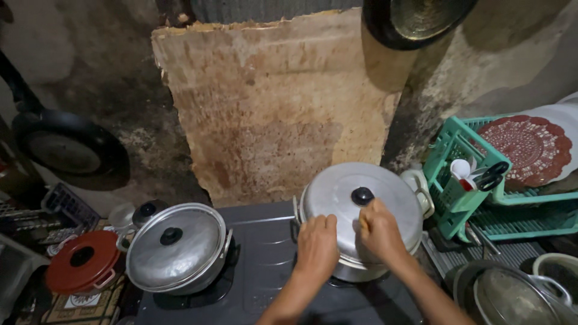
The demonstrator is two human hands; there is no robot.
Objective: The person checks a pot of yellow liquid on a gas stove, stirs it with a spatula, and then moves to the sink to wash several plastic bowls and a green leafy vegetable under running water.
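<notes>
Two round silver metal pots with black-knobbed lids sit on the stove: one (361, 204) under both hands, another (174, 247) well to their left. Further left lies one red round lid (81, 262). Right of the hands stand two green plastic baskets (448, 180) (524, 219).

Two bare forearms reach up from the bottom edge, side by side and angled slightly toward each other. The left hand (317, 245) is curled loosely, knuckles up, fingers bent downward. The right hand (379, 230) is closed into a fist, thumb side up, just beside the left.
</notes>
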